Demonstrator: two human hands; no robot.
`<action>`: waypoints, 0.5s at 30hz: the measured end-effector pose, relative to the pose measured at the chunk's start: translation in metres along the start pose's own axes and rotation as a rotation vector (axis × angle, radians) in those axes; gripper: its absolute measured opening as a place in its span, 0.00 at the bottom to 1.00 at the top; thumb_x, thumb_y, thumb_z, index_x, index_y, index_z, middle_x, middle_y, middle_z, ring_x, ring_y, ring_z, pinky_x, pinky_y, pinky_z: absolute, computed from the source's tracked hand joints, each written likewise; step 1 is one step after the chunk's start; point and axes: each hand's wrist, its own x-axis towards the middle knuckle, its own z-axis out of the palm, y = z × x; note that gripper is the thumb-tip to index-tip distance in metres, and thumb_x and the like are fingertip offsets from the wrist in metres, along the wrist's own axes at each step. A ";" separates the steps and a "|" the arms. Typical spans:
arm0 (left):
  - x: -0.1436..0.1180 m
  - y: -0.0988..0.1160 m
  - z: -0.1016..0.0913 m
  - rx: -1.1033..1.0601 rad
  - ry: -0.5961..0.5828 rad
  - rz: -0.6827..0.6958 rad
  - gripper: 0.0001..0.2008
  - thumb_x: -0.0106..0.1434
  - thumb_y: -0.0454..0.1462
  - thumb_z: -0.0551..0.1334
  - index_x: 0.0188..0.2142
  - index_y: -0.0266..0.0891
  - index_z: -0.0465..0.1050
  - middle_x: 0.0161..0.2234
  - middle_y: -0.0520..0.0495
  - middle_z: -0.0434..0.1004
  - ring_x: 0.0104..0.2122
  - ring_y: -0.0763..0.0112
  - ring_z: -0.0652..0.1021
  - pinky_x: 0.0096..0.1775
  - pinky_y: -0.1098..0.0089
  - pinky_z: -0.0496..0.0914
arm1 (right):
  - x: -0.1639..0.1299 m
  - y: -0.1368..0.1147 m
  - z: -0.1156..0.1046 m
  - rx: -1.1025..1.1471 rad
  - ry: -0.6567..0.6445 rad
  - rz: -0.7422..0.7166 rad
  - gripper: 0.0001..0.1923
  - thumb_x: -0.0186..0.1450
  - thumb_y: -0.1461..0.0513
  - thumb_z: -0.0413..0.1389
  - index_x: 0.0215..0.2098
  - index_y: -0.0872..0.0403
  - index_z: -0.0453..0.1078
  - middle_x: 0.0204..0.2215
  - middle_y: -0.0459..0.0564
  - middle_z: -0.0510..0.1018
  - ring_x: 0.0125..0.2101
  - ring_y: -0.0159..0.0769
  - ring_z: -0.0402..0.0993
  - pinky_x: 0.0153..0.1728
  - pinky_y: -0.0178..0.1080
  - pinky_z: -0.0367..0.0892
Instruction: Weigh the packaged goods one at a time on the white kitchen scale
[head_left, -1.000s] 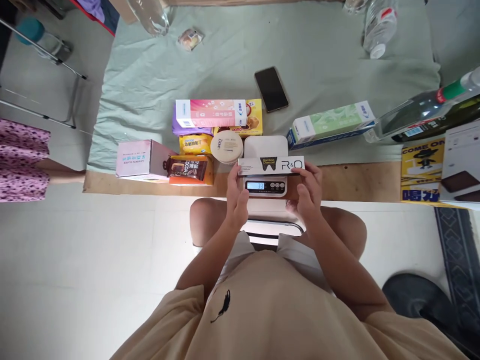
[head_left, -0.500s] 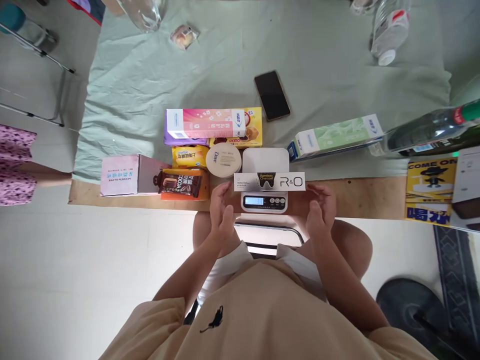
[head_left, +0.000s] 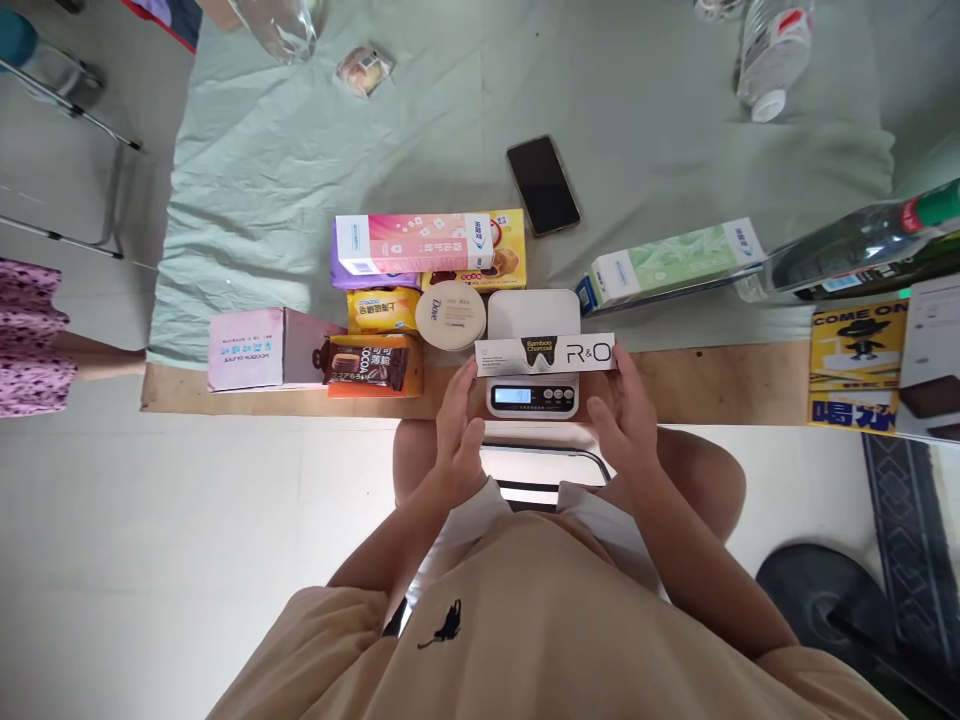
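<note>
Head view showed 1 toothpaste box [head_left: 545, 354] lying across 1 white scale [head_left: 533, 352], beside 1 round Dove tub [head_left: 450, 315] and 1 phone [head_left: 543, 185]. 2 hands flanked it: left hand [head_left: 459, 432] open just short, right hand [head_left: 624, 414] fingers spread, touching its end

Even, soft daylight over my workspace; shadows faint, only thin ones under the boxes. Wide lens bends the edges: the bottle [head_left: 847, 250] at right stretches and curves. Centre sharp, scale display [head_left: 513, 396] glows pale blue, digits slightly washed out.
</note>
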 end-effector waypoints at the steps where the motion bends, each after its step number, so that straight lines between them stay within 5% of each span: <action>1: 0.001 0.002 -0.001 0.001 0.003 0.024 0.34 0.80 0.56 0.56 0.79 0.49 0.64 0.79 0.37 0.65 0.79 0.45 0.67 0.79 0.42 0.65 | -0.001 -0.003 0.002 0.006 -0.001 -0.010 0.38 0.75 0.50 0.61 0.80 0.44 0.62 0.76 0.60 0.72 0.75 0.56 0.72 0.75 0.70 0.71; 8: 0.030 0.055 -0.026 0.003 0.062 0.191 0.37 0.78 0.62 0.55 0.79 0.52 0.65 0.80 0.41 0.65 0.80 0.43 0.66 0.78 0.45 0.67 | 0.020 -0.052 0.027 0.097 0.047 -0.128 0.39 0.77 0.50 0.57 0.83 0.43 0.56 0.79 0.57 0.68 0.77 0.54 0.69 0.77 0.66 0.71; 12: 0.079 0.080 -0.046 0.013 0.159 0.260 0.34 0.75 0.64 0.59 0.74 0.57 0.70 0.76 0.46 0.71 0.78 0.46 0.69 0.75 0.50 0.72 | 0.059 -0.078 0.060 0.159 0.035 -0.196 0.38 0.78 0.47 0.56 0.82 0.43 0.56 0.78 0.57 0.69 0.77 0.51 0.70 0.78 0.62 0.70; 15: 0.128 0.085 -0.065 0.114 0.247 0.124 0.35 0.74 0.65 0.62 0.70 0.49 0.72 0.70 0.43 0.76 0.74 0.49 0.73 0.77 0.50 0.69 | 0.104 -0.086 0.094 0.153 0.007 -0.238 0.38 0.77 0.44 0.55 0.80 0.46 0.58 0.77 0.57 0.70 0.77 0.51 0.69 0.80 0.61 0.68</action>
